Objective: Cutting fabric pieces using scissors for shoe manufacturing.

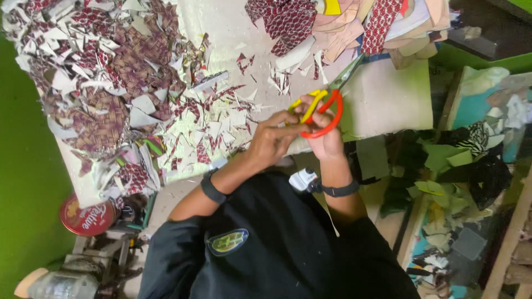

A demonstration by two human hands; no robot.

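My right hand grips a pair of scissors by its orange handle loop. The grey blades point up and to the right over the table. My left hand is beside it, fingertips pinched on the yellow handle loop. I cannot tell whether a small scrap is between those fingers. Both hands hover at the near edge of the pale cloth-covered table. Each wrist wears a black band, and the right one carries a small white device.
A big heap of maroon patterned fabric and white offcuts covers the table's left. A stack of cut patterned pieces lies at the far edge. A round red tin lid sits lower left. Green and dark scraps litter the floor on the right.
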